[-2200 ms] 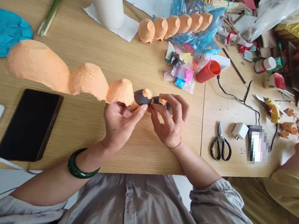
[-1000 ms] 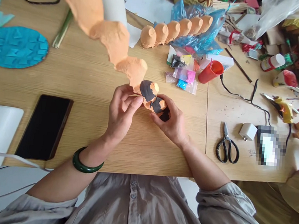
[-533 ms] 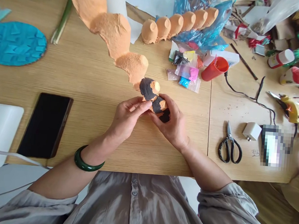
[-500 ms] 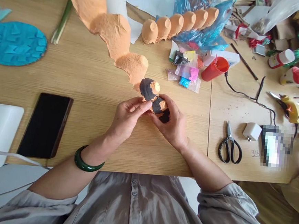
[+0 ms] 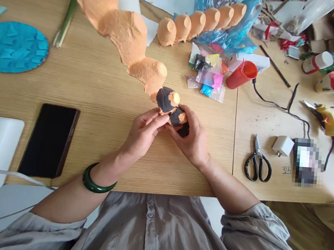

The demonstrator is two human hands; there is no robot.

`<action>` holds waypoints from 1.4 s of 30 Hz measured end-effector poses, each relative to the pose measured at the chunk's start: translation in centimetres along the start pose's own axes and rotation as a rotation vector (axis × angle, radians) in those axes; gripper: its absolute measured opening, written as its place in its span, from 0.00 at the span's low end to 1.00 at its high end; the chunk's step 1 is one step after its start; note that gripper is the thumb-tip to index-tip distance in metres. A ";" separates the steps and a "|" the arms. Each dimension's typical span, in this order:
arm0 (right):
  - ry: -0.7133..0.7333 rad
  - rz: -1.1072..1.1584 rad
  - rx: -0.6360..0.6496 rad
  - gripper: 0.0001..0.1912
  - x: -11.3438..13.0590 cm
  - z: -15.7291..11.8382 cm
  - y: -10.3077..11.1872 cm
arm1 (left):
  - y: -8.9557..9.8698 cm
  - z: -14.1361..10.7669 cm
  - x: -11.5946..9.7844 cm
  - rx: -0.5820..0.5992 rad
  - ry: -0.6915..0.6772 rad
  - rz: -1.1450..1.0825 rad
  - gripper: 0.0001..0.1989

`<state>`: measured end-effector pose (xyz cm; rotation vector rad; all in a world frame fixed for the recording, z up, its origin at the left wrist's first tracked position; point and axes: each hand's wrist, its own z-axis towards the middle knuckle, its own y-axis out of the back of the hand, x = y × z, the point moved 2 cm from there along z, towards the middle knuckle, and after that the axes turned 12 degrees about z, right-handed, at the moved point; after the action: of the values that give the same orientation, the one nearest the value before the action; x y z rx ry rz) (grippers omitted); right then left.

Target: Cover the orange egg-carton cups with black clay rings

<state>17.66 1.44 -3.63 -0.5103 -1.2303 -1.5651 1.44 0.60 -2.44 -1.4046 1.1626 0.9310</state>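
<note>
A long, bumpy orange piece (image 5: pixel 127 37) runs from the top left down to my hands. Its near end bears black patches (image 5: pixel 165 100) around the orange tips. My left hand (image 5: pixel 143 132), with a green bangle at the wrist, pinches the left edge of this end, thumb on top. Around the lowest black-patched bump, my right hand (image 5: pixel 193 138) curls its thumb and fingers. The undersides of the bumps and some fingertips are hidden. Farther back stands a separate row of orange bumps (image 5: pixel 197 25).
Clay packets (image 5: pixel 208 72) and a red cup (image 5: pixel 242 75) lie beyond my right hand. Black-handled scissors (image 5: pixel 258 159), a white adapter (image 5: pixel 282 145) and a cable are at the right. A dark phone (image 5: pixel 50 141) and blue oval (image 5: pixel 17 47) are at the left.
The camera view has shifted slightly, so the table items sit a little differently. Both hands keep nearly the same hold on the orange piece.
</note>
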 end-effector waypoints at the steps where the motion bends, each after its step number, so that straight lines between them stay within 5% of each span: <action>1: 0.025 -0.014 0.000 0.27 0.0 -0.1 0.0 | 0.0 0.0 0.1 -0.009 0.002 0.001 0.13; 9: 0.174 -0.116 -0.010 0.28 0.3 -0.6 -0.4 | -0.4 0.0 1.0 -0.063 0.057 -0.094 0.10; 21: -0.032 0.062 -0.043 0.29 0.0 -0.1 0.0 | -0.9 -0.2 -0.4 0.031 -0.006 -0.120 0.14; 37: -0.090 0.057 -0.016 0.29 0.4 -0.2 -0.1 | 0.2 -0.2 0.8 -0.051 -0.060 0.072 0.16; 42: -0.098 0.063 -0.039 0.27 0.3 -0.1 -0.1 | -0.2 0.1 0.2 0.006 -0.034 0.022 0.15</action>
<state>17.50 1.21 -3.40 -0.6512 -1.2476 -1.5284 1.71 0.63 -2.55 -1.3688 1.1570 0.9627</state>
